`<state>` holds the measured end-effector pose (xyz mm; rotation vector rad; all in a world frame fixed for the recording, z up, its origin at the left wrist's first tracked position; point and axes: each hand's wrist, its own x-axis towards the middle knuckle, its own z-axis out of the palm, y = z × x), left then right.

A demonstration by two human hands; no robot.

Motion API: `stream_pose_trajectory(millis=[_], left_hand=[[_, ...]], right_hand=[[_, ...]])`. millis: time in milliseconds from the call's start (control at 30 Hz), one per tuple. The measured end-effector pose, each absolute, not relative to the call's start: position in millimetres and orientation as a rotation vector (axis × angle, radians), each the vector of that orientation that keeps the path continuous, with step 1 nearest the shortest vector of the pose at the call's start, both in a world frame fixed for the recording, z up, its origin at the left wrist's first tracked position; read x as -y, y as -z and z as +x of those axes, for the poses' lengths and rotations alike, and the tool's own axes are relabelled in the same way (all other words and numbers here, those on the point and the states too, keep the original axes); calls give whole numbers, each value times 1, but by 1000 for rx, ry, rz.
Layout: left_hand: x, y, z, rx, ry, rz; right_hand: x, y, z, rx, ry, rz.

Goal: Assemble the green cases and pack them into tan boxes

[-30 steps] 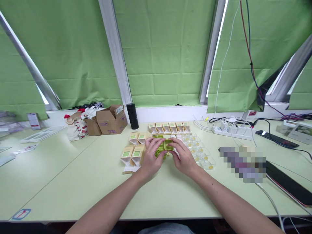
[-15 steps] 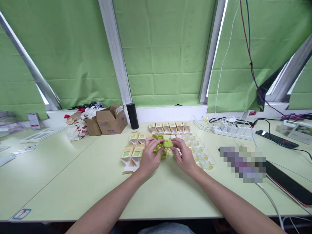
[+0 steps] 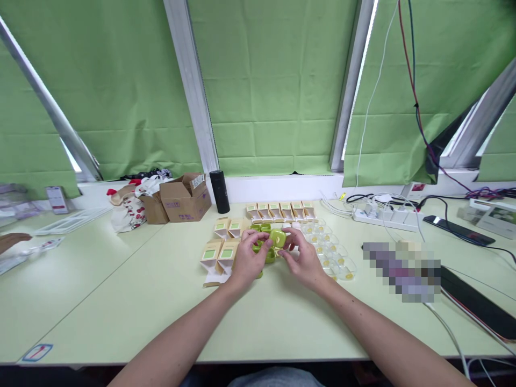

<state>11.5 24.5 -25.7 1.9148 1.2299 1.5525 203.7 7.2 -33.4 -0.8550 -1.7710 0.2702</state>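
A small green plastic case (image 3: 278, 237) is held up between my two hands, its smooth rounded face tilted toward me. My left hand (image 3: 250, 257) pinches its left side with thumb and fingers. At the case's right edge, the fingers of my right hand (image 3: 302, 255) are closed on it. Beneath and behind my hands, several more green cases (image 3: 269, 257) stand on the table, partly covered by my left hand. To the right lie rows of clear plastic shells (image 3: 331, 250) with yellow spots in them. Open cardboard sleeves with green labels (image 3: 217, 255) stand to the left.
Another row of labelled cardboard sleeves (image 3: 281, 211) stands farther back. Behind on the left are a black bottle (image 3: 219, 192) and a cardboard box (image 3: 186, 200). A power strip (image 3: 385, 217) with cables lies right. Another person's hand (image 3: 14, 241) reaches in at the left edge.
The green case has turned in my hands, so its smooth face now shows. Both hands stay in about the same place. Another person's hand has come in at the far left.
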Motion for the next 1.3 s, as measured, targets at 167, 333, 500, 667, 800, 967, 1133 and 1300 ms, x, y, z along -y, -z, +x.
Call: stream_pose_trajectory(millis=[167, 333, 500, 667, 800, 967, 1133, 1300], left_hand=[[-21, 24, 12, -1230, -1526, 1954], [-16, 20, 12, -1160, -1536, 2035], [-12, 16, 13, -1081, -1524, 2115], [-10, 13, 14, -1034, -1499, 2244], [-7, 12, 15, -1002, -1448, 2334], [-5, 10, 15, -996, -1398, 2285], [-11, 14, 12, -1049, -1422, 2086], [-26, 22, 9, -1000, -1510, 1773]], right_hand=[[-13, 36, 205, 1722, -302, -838], [-13, 34, 206, 1680, -336, -796], [-13, 30, 207, 1643, -436, -742], [-12, 27, 209, 1689, -385, -753], [-11, 25, 210, 1752, -319, -733], [-10, 19, 214, 1780, -329, -753], [-14, 4, 232, 1715, -317, -916], [-13, -9, 245, 1952, -51, -1280]])
